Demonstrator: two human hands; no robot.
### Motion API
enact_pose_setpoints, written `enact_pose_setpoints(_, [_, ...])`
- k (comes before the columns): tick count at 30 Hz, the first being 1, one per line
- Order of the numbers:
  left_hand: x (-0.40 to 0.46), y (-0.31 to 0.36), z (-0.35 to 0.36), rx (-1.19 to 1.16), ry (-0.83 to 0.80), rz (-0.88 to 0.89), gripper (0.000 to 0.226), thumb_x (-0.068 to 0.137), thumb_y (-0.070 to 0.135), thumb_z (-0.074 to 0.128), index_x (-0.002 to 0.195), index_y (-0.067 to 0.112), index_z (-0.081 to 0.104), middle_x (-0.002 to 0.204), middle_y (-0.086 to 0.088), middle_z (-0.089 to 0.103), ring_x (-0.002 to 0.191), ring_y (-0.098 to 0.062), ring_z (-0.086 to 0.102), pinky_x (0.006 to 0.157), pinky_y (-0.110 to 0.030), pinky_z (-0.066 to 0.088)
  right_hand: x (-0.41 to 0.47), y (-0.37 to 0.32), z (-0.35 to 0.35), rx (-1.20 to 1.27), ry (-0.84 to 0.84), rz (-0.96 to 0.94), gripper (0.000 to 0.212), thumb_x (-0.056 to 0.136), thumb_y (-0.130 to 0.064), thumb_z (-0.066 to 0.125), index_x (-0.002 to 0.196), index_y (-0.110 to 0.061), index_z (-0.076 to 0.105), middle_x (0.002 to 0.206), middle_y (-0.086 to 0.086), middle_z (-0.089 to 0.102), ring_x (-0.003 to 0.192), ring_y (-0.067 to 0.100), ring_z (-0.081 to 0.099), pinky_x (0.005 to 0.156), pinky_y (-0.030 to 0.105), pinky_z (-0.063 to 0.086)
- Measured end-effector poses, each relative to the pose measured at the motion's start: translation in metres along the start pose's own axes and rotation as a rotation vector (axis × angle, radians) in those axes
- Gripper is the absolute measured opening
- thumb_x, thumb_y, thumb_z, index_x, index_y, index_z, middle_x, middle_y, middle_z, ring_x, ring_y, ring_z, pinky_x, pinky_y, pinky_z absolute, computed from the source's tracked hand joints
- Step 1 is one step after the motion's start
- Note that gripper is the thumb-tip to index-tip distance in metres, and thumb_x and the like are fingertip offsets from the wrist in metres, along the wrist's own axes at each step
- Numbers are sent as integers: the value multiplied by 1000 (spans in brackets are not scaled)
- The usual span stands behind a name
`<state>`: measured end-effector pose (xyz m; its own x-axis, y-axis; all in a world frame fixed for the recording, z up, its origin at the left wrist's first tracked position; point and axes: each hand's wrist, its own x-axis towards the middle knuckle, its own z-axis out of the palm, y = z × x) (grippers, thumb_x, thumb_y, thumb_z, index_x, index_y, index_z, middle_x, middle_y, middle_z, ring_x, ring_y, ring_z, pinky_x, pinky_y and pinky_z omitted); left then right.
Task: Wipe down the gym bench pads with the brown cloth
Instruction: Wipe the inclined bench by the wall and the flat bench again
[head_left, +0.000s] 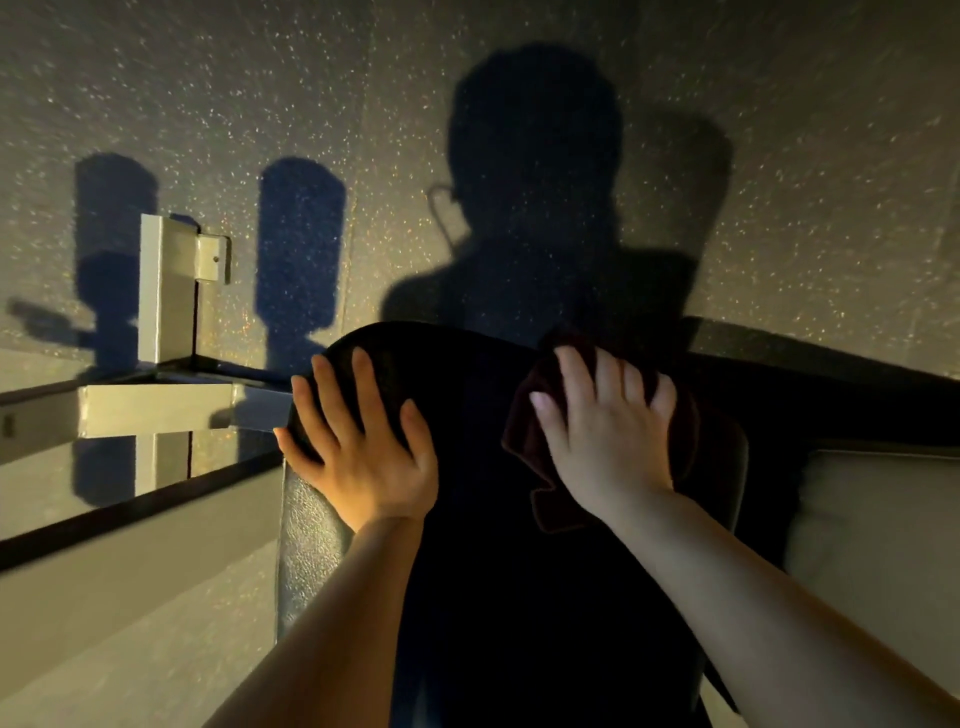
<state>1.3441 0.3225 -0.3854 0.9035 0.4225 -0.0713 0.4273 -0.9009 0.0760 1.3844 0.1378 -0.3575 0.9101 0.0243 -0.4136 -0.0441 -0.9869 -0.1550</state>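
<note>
A black padded gym bench (467, 571) runs away from me, its far rounded end near mid frame and mostly in my shadow. My left hand (358, 447) lies flat with spread fingers on the pad's far left corner. My right hand (608, 431) presses the dark brown cloth (530, 447) flat against the pad's upper right part. The cloth bunches out to the left of and below the hand; part of it is hidden under the palm.
White metal frame bars (161, 291) of gym equipment stand at the left, with a low horizontal beam (150, 410) beside the bench. Speckled dark rubber floor (779, 156) lies beyond. A pale padded surface (878, 545) sits at the right edge.
</note>
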Motion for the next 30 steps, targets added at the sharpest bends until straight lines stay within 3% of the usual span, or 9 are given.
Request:
enact_pose_setpoints(6, [-1,1,-4,36,-27,9,63,95,44,32,154,22,29,162,-14,24,150,-36,19,116,-64,13,7,0,3,0,11,-193,63,97,-54,25,143,-18,47,128,16,61,112,34,60,96,53,45])
enact_pose_setpoints(13, [-44,20,4,-1,-7,31,60,99,42,34,155,20,28,161,-17,27,148,-40,22,115,-64,14,-39,83,8,-42,-1,-55,68,97,-59,24,147,-17,40,136,22,54,127,37,51,105,54,41])
enact_pose_setpoints(17, [-110,56,11,-55,-52,19,61,99,42,33,156,22,22,161,-15,28,148,-35,20,118,-55,8,-74,75,17,40,15,92,67,98,-55,24,155,-21,22,156,21,31,147,35,24,116,56,25])
enact_pose_setpoints(20, [-111,55,15,-29,-39,-7,59,100,42,31,156,23,23,161,-15,27,148,-35,18,120,-51,2,-108,65,30,63,-26,88,68,97,-54,28,156,-21,19,161,17,19,150,34,13,116,56,20])
enact_pose_setpoints(27, [-112,56,16,-32,-46,-15,62,99,42,29,157,24,16,162,-15,23,149,-33,13,120,-44,-8,-82,86,13,118,-50,33,60,95,-58,32,151,-34,26,159,10,28,148,34,20,115,60,25])
enact_pose_setpoints(30, [-112,57,16,-22,-55,-23,63,99,42,28,158,26,15,163,-14,20,149,-34,12,120,-43,-10,-41,109,-4,157,-210,38,65,94,-68,28,152,-39,20,155,8,33,144,32,27,112,51,36])
